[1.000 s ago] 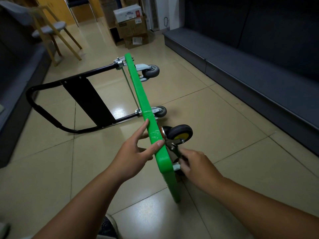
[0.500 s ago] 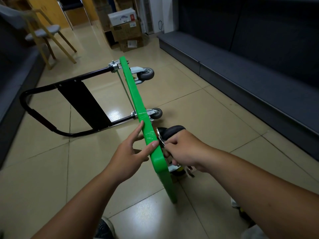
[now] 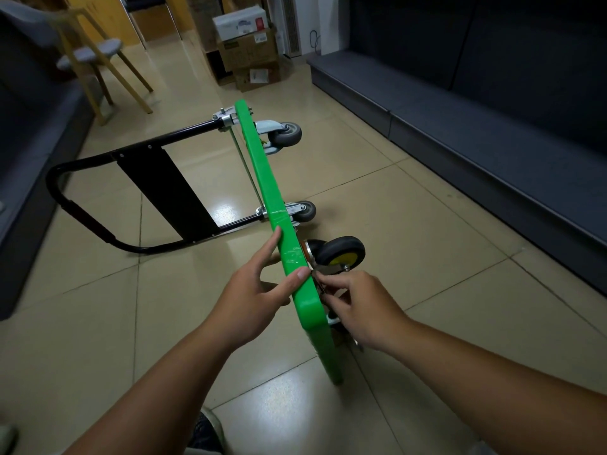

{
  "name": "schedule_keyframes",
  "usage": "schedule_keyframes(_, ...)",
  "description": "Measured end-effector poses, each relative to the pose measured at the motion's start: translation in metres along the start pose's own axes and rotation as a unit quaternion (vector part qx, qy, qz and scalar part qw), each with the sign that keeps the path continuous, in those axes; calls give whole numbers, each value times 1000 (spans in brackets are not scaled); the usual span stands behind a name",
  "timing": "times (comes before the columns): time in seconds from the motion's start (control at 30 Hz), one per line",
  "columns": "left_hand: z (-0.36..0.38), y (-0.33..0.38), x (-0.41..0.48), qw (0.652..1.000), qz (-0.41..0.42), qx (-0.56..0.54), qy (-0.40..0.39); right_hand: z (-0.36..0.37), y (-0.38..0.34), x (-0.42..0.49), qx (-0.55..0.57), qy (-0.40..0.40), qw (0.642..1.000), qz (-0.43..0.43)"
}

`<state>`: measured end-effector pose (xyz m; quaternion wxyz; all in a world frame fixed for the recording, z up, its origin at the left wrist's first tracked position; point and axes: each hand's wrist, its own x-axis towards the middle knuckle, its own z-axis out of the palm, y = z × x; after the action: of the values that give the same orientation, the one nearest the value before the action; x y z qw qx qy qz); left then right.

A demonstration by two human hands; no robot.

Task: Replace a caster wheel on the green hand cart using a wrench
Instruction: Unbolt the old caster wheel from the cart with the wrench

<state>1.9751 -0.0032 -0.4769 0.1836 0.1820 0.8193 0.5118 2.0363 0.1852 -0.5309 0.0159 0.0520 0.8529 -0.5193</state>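
Low, right hand curled round wrench

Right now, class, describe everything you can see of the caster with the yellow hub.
The caster has a black rubbery tyre, yellow hub and silvery fork. It sticks out sideways, off the floor, from the green deck, which stands on edge. The right hand holds a wrench at its base.
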Motion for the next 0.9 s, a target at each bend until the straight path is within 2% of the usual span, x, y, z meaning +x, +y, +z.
schedule_keyframes(0.1,0,-1,1,1000,-3,3,1,14,9,3,-29,51,998,-28)
schedule_keyframes(0.2,-1,-1,2,1000,-6,5,3,13,20,-4,-104,50,992,-52)
schedule_keyframes(0.27,-1,-1,3,1000,-5,6,3,4,30,-14,-175,29,984,16)
schedule_keyframes(0.37,-1,-2,4,1000,-3,11,1,-14,36,-26,-231,-40,951,201)
schedule_keyframes(0.43,-1,-3,4,1000,-3,14,1,-24,25,-25,-173,-37,952,250)
schedule_keyframes(0.57,1,-2,4,1000,-2,16,4,-34,-23,-8,26,44,982,182)
schedule_keyframes(0.7,1,-2,3,1000,-1,3,8,-32,-54,-1,105,-3,981,162)
schedule_keyframes(0.9,2,-2,1,1000,0,5,9,-25,-46,3,109,-29,986,125)
